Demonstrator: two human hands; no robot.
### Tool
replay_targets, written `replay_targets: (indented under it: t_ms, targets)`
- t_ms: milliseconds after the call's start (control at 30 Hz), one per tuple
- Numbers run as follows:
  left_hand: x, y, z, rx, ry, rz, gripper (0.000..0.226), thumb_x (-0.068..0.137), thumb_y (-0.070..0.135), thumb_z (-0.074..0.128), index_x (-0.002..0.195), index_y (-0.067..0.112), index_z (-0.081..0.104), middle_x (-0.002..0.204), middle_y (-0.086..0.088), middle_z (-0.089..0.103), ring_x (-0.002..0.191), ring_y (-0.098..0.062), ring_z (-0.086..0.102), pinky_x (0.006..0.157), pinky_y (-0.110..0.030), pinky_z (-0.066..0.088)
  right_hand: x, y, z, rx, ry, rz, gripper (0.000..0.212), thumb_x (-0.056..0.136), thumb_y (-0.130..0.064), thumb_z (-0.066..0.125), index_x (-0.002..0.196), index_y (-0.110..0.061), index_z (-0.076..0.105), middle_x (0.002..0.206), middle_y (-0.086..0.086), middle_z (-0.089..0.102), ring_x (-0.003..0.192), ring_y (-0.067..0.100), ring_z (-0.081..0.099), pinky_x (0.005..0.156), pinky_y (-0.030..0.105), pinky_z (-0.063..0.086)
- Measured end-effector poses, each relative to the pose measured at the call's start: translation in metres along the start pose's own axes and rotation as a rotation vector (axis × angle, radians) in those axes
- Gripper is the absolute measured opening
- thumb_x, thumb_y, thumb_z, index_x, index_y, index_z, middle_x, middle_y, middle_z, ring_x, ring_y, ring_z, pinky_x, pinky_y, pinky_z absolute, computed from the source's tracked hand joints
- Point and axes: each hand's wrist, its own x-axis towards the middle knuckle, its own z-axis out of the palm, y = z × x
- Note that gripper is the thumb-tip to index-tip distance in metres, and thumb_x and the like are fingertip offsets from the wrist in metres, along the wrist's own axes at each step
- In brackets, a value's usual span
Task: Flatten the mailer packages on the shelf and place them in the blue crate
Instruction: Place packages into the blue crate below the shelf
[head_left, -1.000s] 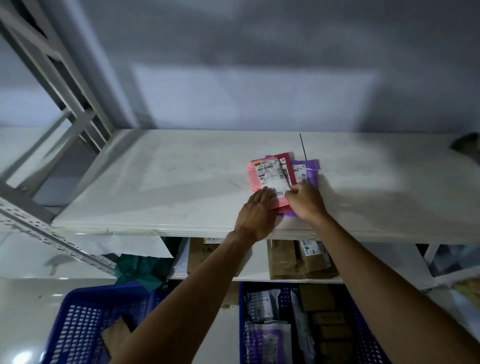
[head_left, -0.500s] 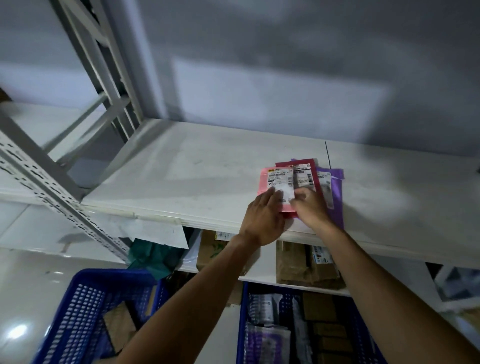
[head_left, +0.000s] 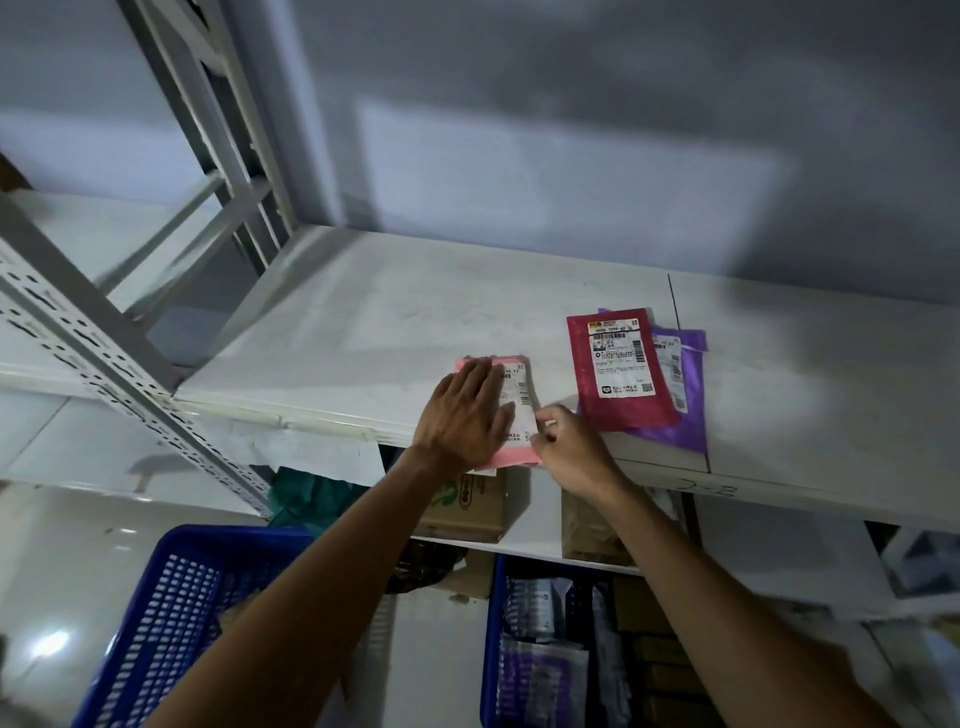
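Pressing flat on the pink mailer (head_left: 521, 410) with the left hand (head_left: 462, 415), fingers (head_left: 480, 376) straight and close together, released rather than grasping, covering the left half. Pinching the same mailer's right edge with the right hand (head_left: 569, 441), fingers (head_left: 545, 415) curled in toward the thumb, low on that edge. Pinned this way at the front of the white shelf (head_left: 363, 332), near end poking out past the lip, white label up between the two hands.

Further right and further back on the shelf, apart from the pink one: a red mailer (head_left: 618, 374), label up, lying slanted on a purple mailer (head_left: 685, 410). Hiding most of the purple one's left side, leaving the right strip and near corner showing. No hand on either. Close by the red mailer's near corner with the right knuckles; touching or not, cannot tell.

Under the shelf, on a lower board: a cardboard box (head_left: 467, 504) below the left wrist and a brown parcel (head_left: 587, 530) below the right wrist. Beside the box, to the left: a bunched green cloth (head_left: 306, 499), next to the slotted upright (head_left: 104, 364).

Lower again, on either side of the left forearm: a blue left crate (head_left: 171, 613), contents mostly hidden, and a blue right crate (head_left: 491, 649), packed with wrapped packages and brown boxes.
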Motion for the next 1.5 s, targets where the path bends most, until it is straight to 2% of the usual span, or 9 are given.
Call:
replay_targets:
  t_ms: [133, 267, 467, 567, 667, 900, 1067, 1200, 1500]
  targets:
    - [-0.001, -0.003, 0.010, -0.022, -0.035, -0.041, 0.071, 0.103, 0.055, 0.015, 0.159, 0.011, 0.019, 0.167, -0.011, 0.016, 0.155, -0.026, 0.011, 0.125, -0.046, 0.018, 0.003, -0.003, -0.005, -0.253, 0.074, -0.026, 0.027, 0.097, -0.026, 0.060, 0.122, -0.027, 0.050, 0.117, -0.002, 0.070, 0.093, 0.019, 0.069, 0.071, 0.035, 0.059]
    - [0.011, -0.007, 0.010, -0.012, -0.075, -0.030, 0.072, 0.102, 0.055, 0.014, 0.160, 0.012, 0.015, 0.168, -0.010, 0.011, 0.156, -0.026, 0.007, 0.125, -0.047, 0.017, 0.007, -0.008, -0.007, -0.299, 0.227, -0.098, 0.028, 0.097, -0.019, 0.060, 0.124, -0.018, 0.053, 0.122, 0.001, 0.065, 0.101, 0.019, 0.064, 0.075, 0.032, 0.053]
    - [0.021, -0.003, 0.009, 0.019, -0.117, -0.037, 0.073, 0.102, 0.056, 0.018, 0.160, 0.013, 0.007, 0.169, -0.010, 0.002, 0.156, -0.026, -0.001, 0.125, -0.049, 0.013, 0.018, -0.026, 0.004, -0.202, 0.153, -0.277, 0.050, 0.106, -0.021, 0.044, 0.154, -0.018, 0.031, 0.159, 0.001, 0.032, 0.146, 0.019, 0.033, 0.114, 0.032, 0.033]
    - [0.014, 0.003, 0.011, 0.017, -0.113, 0.029, 0.097, 0.091, 0.066, 0.046, 0.161, 0.013, 0.002, 0.169, -0.009, 0.004, 0.156, -0.026, -0.001, 0.126, -0.046, 0.012, 0.031, -0.044, 0.017, -0.081, 0.008, -0.222, 0.058, 0.108, -0.041, 0.034, 0.160, -0.027, 0.014, 0.169, -0.005, 0.009, 0.154, 0.014, 0.011, 0.125, 0.041, 0.018]
    - [0.013, 0.001, 0.018, 0.012, -0.120, 0.020, 0.112, 0.082, 0.073, 0.052, 0.161, 0.012, 0.000, 0.169, -0.010, 0.005, 0.156, -0.025, -0.001, 0.126, -0.045, 0.012, 0.040, -0.051, 0.032, -0.076, -0.032, -0.187, 0.061, 0.105, -0.056, 0.025, 0.160, -0.035, 0.009, 0.169, -0.010, 0.004, 0.155, 0.015, 0.005, 0.126, 0.045, 0.011]
    - [0.010, -0.002, 0.018, 0.016, -0.148, 0.043, 0.123, 0.078, 0.074, 0.060, 0.159, 0.011, -0.007, 0.169, -0.010, -0.006, 0.155, -0.026, -0.009, 0.126, -0.044, 0.006, 0.045, -0.039, 0.045, -0.153, 0.030, -0.221, 0.058, 0.108, -0.049, 0.018, 0.161, -0.030, 0.004, 0.168, -0.011, -0.007, 0.152, 0.005, -0.013, 0.121, 0.029, -0.011]
    - [0.007, -0.002, 0.024, 0.039, -0.075, 0.063, 0.105, 0.086, 0.075, 0.035, 0.161, 0.011, -0.001, 0.168, -0.013, 0.002, 0.156, -0.027, 0.000, 0.127, -0.045, 0.009, 0.037, -0.024, 0.038, -0.237, 0.082, -0.276, 0.058, 0.109, -0.042, 0.021, 0.161, -0.023, 0.005, 0.168, -0.009, -0.004, 0.150, 0.001, -0.011, 0.124, 0.027, -0.009]
    - [0.007, -0.001, 0.031, 0.088, -0.037, 0.059, 0.086, 0.095, 0.063, 0.016, 0.160, 0.006, 0.006, 0.167, -0.018, 0.005, 0.156, -0.031, 0.003, 0.125, -0.048, 0.014, 0.037, -0.008, 0.028, -0.464, 0.065, -0.345, 0.056, 0.111, -0.033, 0.019, 0.160, -0.011, 0.004, 0.168, 0.002, -0.004, 0.152, 0.008, -0.010, 0.108, 0.014, -0.026]
    - [0.003, 0.002, 0.020, 0.094, -0.119, -0.004, 0.098, 0.087, 0.070, 0.026, 0.160, 0.009, 0.001, 0.168, -0.012, -0.006, 0.155, -0.030, -0.006, 0.125, -0.048, 0.007, 0.015, -0.001, 0.027, -0.495, 0.038, -0.289, 0.060, 0.109, -0.042, 0.013, 0.160, -0.015, -0.003, 0.166, -0.002, -0.013, 0.144, 0.003, -0.022, 0.105, 0.017, -0.028]
